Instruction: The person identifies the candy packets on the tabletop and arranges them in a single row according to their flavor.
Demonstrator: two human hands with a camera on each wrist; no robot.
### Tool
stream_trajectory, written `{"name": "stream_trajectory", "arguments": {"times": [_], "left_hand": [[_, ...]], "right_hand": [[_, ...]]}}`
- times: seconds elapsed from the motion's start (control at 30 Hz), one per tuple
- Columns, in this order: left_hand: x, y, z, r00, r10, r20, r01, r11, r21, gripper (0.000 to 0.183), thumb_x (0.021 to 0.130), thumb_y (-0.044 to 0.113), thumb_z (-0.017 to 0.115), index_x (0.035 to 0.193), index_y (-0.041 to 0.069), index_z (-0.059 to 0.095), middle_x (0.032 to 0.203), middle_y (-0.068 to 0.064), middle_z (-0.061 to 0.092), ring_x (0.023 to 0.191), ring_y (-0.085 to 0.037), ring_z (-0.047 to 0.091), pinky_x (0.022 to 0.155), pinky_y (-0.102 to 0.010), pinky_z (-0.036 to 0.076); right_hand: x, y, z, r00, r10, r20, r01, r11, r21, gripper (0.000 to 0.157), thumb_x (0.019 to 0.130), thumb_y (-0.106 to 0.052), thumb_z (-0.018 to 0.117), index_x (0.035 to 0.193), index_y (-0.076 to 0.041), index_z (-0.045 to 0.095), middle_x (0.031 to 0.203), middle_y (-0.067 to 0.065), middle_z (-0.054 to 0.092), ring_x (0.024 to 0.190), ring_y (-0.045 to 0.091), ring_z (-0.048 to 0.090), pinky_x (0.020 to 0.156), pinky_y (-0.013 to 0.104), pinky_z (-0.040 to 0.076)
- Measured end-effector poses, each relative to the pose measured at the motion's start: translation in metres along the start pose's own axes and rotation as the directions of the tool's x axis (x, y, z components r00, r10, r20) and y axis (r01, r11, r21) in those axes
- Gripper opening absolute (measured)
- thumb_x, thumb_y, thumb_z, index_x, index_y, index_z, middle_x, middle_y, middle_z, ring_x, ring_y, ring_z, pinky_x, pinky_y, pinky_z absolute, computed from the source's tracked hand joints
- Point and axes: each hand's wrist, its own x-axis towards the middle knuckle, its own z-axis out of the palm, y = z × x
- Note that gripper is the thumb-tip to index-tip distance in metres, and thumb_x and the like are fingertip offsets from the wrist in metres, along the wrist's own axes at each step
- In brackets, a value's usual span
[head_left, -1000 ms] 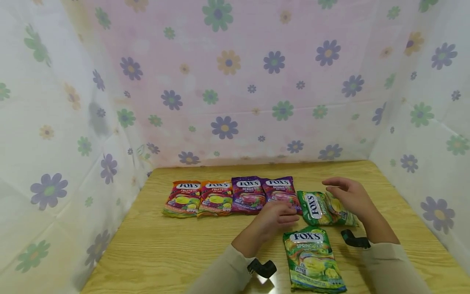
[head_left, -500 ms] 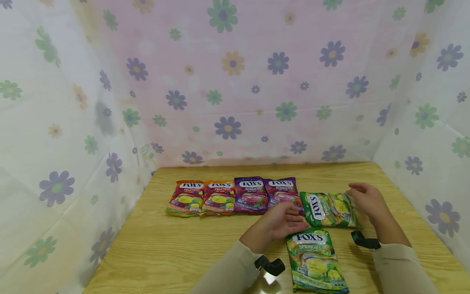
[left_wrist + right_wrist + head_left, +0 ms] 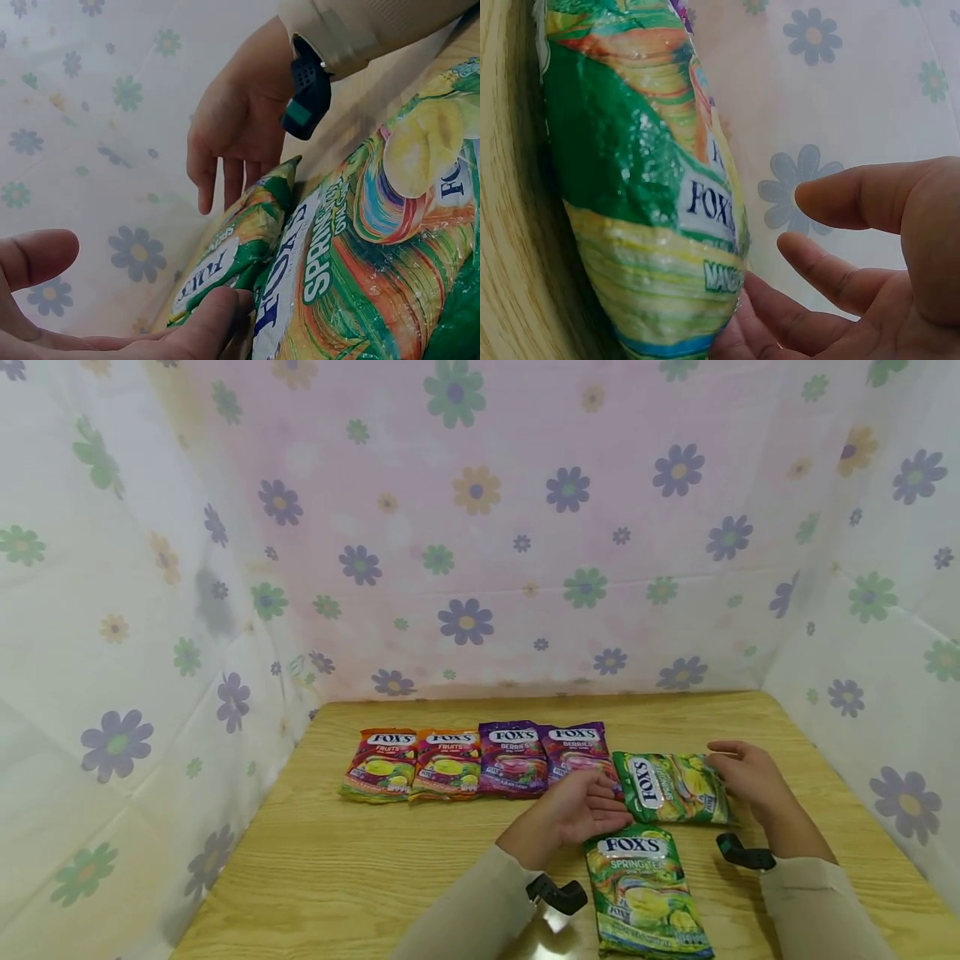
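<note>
A green Fox's Spring Tea candy bag [image 3: 678,787] lies sideways on the wooden table, its logo end to the left. My right hand [image 3: 750,774] is at its right end; in the right wrist view the thumb [image 3: 862,199] stands off the bag while lower fingers meet its bottom edge. My left hand [image 3: 581,810], palm turned up with fingers loosely extended, has its fingertips at the bag's logo end. A second Spring Tea bag [image 3: 643,889] lies upright nearer me, just below the left fingertips. In the left wrist view, both green bags show close beside the left fingers.
Left of the sideways bag, two purple Fox's Berries bags [image 3: 513,760] and two orange-red Fox's Fruits bags [image 3: 381,766] lie in a row, the right purple one partly behind my left hand. Flower-printed cloth [image 3: 465,535] stands round the table's [image 3: 360,868] back and sides.
My right hand has come from above the sideways bag to its right end. The left hand has shifted slightly right and turned palm up. The camera view has shifted a little.
</note>
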Motion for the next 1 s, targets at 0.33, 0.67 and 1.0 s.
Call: {"name": "stream_trajectory", "arguments": {"times": [0.33,0.67,1.0], "left_hand": [[0.002,0.001,0.005,1.0,0.029,0.005,-0.03,0.998,0.058,0.054,0.098,0.018,0.059,0.139,-0.015,0.047,0.134,-0.033,0.057,0.133,-0.048,0.054,0.118,-0.055,0.041],[0.008,-0.005,0.011,0.999,0.036,0.002,-0.036,0.995,0.097,0.049,0.097,0.016,0.06,0.135,-0.014,0.05,0.136,-0.031,0.053,0.129,-0.047,0.055,0.117,-0.055,0.043],[0.014,-0.007,0.017,0.999,0.055,0.003,-0.054,0.982,0.183,0.045,0.092,0.018,0.063,0.129,-0.006,0.063,0.142,-0.03,0.055,0.124,-0.042,0.058,0.116,-0.056,0.043]], "right_hand": [[-0.003,0.002,-0.002,1.0,0.007,0.011,-0.007,1.0,-0.007,0.069,0.11,-0.038,0.045,0.158,0.009,0.029,0.158,0.04,0.027,0.139,0.057,0.038,0.107,0.064,0.045],[-0.001,0.004,-0.006,0.998,0.047,0.03,-0.046,0.999,-0.029,0.071,0.108,-0.039,0.05,0.155,0.01,0.032,0.157,0.04,0.028,0.135,0.056,0.041,0.102,0.06,0.05],[-0.001,0.007,-0.009,0.999,0.039,0.023,-0.037,0.997,-0.067,0.067,0.108,-0.037,0.05,0.153,0.011,0.037,0.155,0.04,0.033,0.134,0.053,0.046,0.098,0.051,0.056]]}}
